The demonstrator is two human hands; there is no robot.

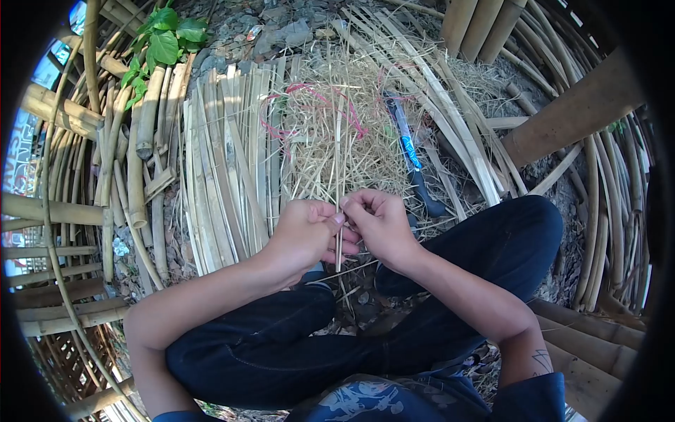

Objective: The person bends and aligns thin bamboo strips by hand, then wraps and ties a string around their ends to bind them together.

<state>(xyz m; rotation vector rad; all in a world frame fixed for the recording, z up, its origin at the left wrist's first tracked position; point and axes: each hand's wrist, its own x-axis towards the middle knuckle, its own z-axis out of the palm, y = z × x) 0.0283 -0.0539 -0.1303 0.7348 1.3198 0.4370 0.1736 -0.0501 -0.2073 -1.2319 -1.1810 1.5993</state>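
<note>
Both hands meet in front of my crossed legs around a thin bamboo strip (339,158), which points away from me over a heap of shavings. My left hand (306,228) is closed on the strip, thumb on top and fingers curled beneath it. Close beside it, my right hand (380,221) pinches the same strip between thumb and fingertips. The strip's near end sticks out below the fingers. To the right of my right hand lies a long tool with a dark handle and a blue section (408,144); its exact kind I cannot make out.
Split bamboo slats (225,162) lie in a row at left, with more long strips (436,105) at right. Pink string (302,88) tangles over the shavings (316,155). A thick bamboo pole (573,109) slants in from the right. A leafy plant (165,46) stands at upper left.
</note>
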